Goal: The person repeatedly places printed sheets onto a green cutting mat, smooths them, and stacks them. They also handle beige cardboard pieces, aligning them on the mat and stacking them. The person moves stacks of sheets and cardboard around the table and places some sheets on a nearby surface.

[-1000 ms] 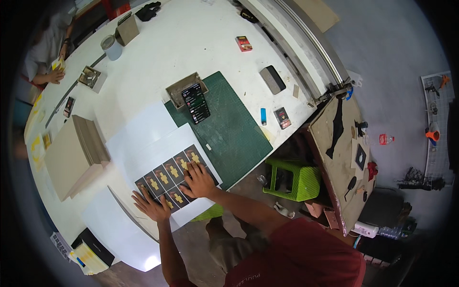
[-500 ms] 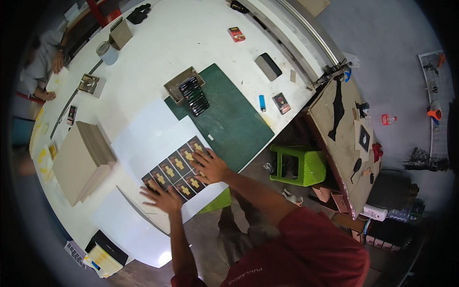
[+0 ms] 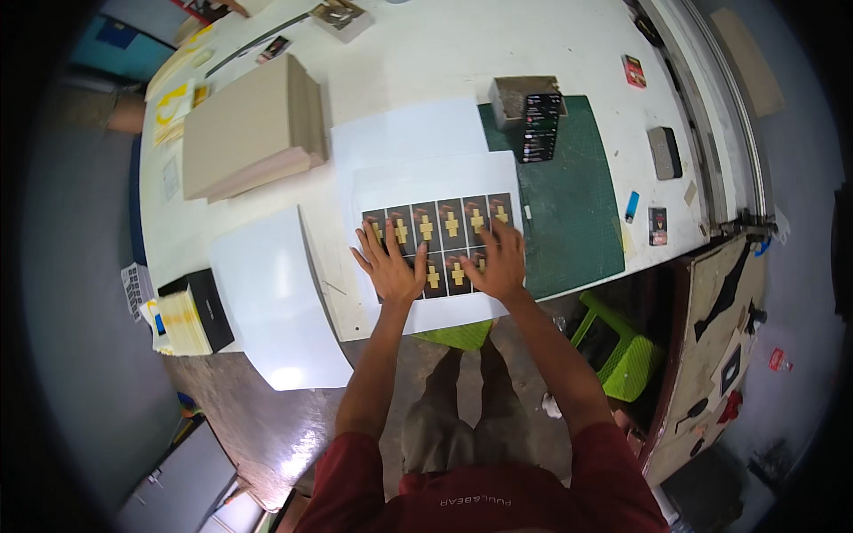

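Both palms are down, fingers spread wide, gripping nothing, on the white paper sheet printed with two rows of dark panels and yellow blocky figures (image 3: 451, 224). Sheet sits at the front edge of the white-topped bench (image 3: 426, 53). Left hand (image 3: 393, 264) covers the left-end panels, thumb angled inward; right hand (image 3: 500, 265) covers the right end, fingers pointing up-left. Forearms come in from the near side, elbows out. Sheet's right edge meets the green gridded cutting mat (image 3: 573, 222); can't tell if it overlaps. Tighter left: a strip of bench, then the curved glossy white sheet (image 3: 267, 284) overhanging the edge. Thick grey-beige board stack (image 3: 235, 133) stands up-left, apart from both hands.
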Tool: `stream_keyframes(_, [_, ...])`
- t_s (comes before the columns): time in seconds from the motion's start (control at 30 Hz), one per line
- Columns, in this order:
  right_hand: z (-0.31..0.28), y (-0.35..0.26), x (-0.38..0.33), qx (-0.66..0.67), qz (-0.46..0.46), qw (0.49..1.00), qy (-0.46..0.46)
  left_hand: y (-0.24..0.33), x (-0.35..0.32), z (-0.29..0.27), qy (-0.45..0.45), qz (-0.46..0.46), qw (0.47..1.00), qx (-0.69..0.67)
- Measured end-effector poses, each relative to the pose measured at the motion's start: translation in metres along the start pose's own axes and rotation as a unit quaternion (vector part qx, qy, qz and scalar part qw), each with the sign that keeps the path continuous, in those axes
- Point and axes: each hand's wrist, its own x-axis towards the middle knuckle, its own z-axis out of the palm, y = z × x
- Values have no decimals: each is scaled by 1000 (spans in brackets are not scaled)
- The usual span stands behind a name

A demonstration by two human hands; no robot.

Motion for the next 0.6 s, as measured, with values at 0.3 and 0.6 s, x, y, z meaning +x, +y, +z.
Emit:
stream_keyframes(0.3, [4,-70,-48,254,348,887,167,-62,-53,-41,50,-270,916,-294])
stream_keyframes(0.6, [12,-87,-78,306,374,851,205,-118,-106,-19,189,-227,754,-586])
